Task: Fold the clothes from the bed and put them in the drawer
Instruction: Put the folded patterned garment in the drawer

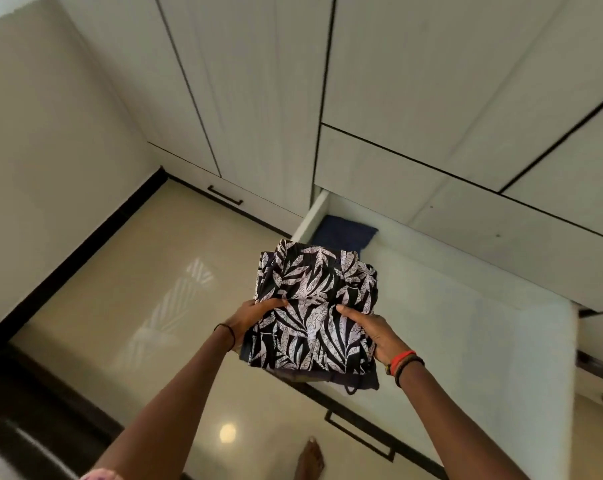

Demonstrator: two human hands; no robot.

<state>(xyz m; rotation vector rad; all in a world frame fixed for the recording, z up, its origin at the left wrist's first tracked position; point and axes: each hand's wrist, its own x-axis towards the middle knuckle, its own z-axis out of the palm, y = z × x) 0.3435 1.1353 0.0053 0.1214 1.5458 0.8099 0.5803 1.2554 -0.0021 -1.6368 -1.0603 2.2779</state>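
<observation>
Head view. A folded leaf-print garment (314, 299), black with pale leaves, is held level in both hands above the left half of an open white drawer (473, 348). It is not resting on the drawer.

The left hand (258, 315) grips the garment's 8 o'clock edge, thumb laid flat on top and fingers hidden underneath. The right hand (373, 332) grips the 4 o'clock edge in the same way, thumb pressed onto the print and fingers curled beneath. A black band (228, 333) circles the left wrist; red and dark bands (404, 362) circle the right.

A folded blue cloth (345, 232) lies in the drawer's far left corner, at 12 o'clock from the garment. Closed wardrobe doors (397, 81) rise behind the drawer. At 6 o'clock a bare foot (310, 459) stands on the glossy floor (137, 289).
</observation>
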